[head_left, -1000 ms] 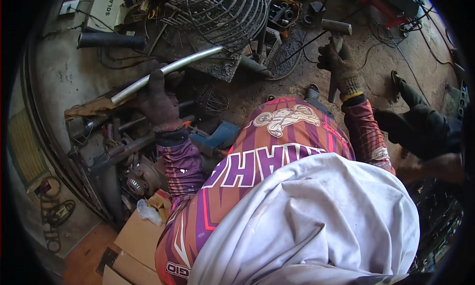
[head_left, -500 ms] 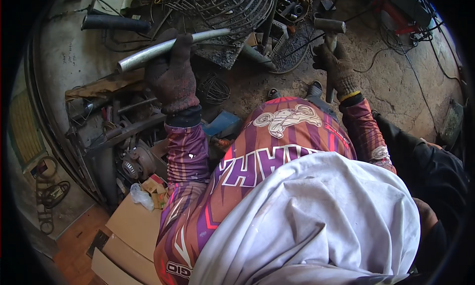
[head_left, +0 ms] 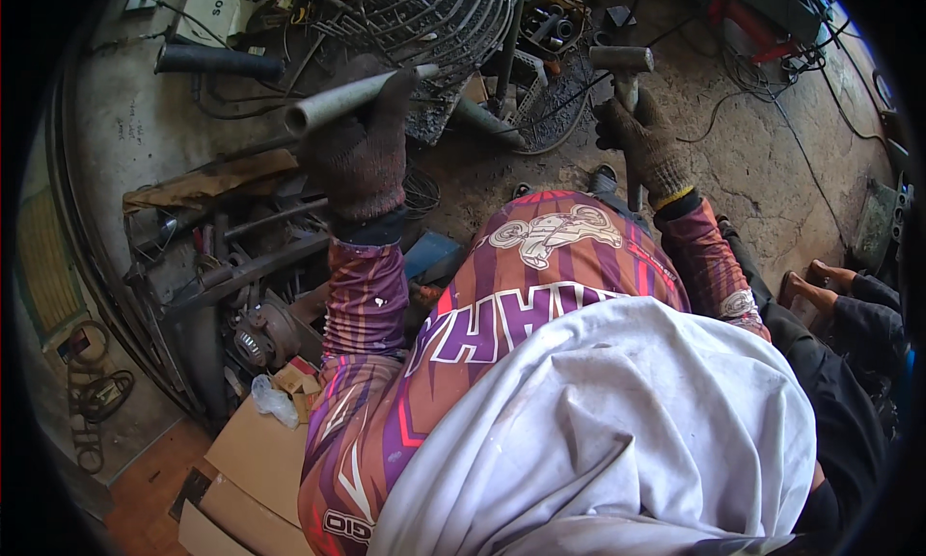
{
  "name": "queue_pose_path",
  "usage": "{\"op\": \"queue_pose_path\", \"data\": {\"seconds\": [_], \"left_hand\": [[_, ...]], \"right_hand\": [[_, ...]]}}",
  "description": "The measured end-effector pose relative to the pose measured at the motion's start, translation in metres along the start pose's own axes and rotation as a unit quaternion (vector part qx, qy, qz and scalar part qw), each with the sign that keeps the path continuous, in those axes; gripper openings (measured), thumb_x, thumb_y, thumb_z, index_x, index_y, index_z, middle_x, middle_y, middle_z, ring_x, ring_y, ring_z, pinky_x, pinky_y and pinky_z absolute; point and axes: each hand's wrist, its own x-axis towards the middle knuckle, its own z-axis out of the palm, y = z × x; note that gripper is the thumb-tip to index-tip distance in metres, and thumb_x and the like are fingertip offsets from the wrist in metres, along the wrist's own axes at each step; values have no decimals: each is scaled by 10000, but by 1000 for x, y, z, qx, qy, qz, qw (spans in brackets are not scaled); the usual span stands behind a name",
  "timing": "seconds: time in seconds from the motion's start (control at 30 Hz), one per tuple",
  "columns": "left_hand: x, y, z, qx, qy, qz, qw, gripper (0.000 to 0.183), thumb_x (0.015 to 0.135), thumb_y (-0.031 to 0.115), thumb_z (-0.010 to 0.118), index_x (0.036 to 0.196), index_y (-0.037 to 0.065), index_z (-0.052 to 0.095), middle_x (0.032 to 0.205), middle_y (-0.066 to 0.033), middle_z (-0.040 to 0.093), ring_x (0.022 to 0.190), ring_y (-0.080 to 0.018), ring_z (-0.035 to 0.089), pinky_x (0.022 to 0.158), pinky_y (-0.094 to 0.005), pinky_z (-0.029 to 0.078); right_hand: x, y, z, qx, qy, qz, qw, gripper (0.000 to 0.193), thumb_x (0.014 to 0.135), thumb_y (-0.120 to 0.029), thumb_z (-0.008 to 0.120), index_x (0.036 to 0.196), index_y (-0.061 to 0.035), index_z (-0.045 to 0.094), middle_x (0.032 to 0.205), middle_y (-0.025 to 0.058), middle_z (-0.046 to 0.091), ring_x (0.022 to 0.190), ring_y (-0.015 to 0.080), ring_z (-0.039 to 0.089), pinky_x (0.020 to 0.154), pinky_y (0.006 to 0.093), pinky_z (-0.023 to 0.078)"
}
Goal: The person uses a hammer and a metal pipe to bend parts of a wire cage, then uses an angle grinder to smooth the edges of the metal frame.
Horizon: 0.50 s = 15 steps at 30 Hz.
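My left hand (head_left: 359,165), in a dark worn knit glove, is closed around a pale metal pipe (head_left: 338,105). The hollow end of the pipe points left, and its far end reaches right toward a workbench. In my gloved right hand (head_left: 651,149) is a hammer (head_left: 620,59), gripped by its handle with the head up above the fist. The lower end of the handle shows below that hand. Hammer and pipe are well apart.
A round wire cage (head_left: 434,26) lies on the cluttered bench ahead. Metal scrap (head_left: 265,223) and cardboard (head_left: 256,440) crowd my left. Cables (head_left: 762,74) run over the floor at right. At the right edge show another person's bare feet (head_left: 808,291).
The pipe has turned so its hollow end faces me more and sits farther right. My left hand has come slightly nearer and right. The hammer has shifted a little left.
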Motion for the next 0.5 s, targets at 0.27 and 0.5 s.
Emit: {"op": "queue_pose_path", "data": {"seconds": [0.27, 0.5], "left_hand": [[1, -1, 5, -99, -22, 73, 992, 309, 812, 205, 860, 1001, 8, 715, 902, -95, 741, 797, -171, 715, 701, -309, 575], [-4, -17, 4, 74, -66, 298, 949, 509, 734, 250, 906, 1129, 125, 610, 976, -64, 697, 855, -258, 713, 716, -354, 585]], "right_hand": [[-2, 5, -2, -25, -24, 0, 999, 352, 994, -274, 644, 1240, -43, 540, 962, 57, 649, 752, 126, 620, 658, 287, 545], [-8, -13, 11, -45, -48, -1, 998, 357, 995, -283, 641, 1241, -42, 549, 957, 38, 647, 738, 109, 605, 657, 279, 536]]}}
